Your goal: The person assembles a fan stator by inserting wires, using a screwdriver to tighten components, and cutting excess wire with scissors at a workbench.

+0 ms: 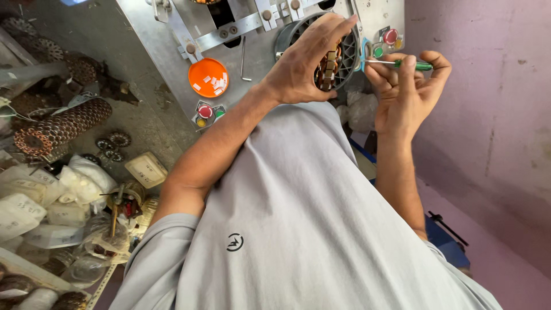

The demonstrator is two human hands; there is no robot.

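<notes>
Stator (330, 63) sits in the round holder on the grey machine panel (166, 40), and your left hand (301, 66) is cupped over it, fingers curled on the windings. Your right hand (404, 86) pinches a green-handled screwdriver (402, 64), tip pointing at the stator's edge. Orange dish (208, 77) sits left of it.

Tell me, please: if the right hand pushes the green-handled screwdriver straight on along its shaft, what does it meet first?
The right hand points the screwdriver leftward. Its tip would probably first meet the round stator, which the left hand grips, though depth is unclear.
</notes>
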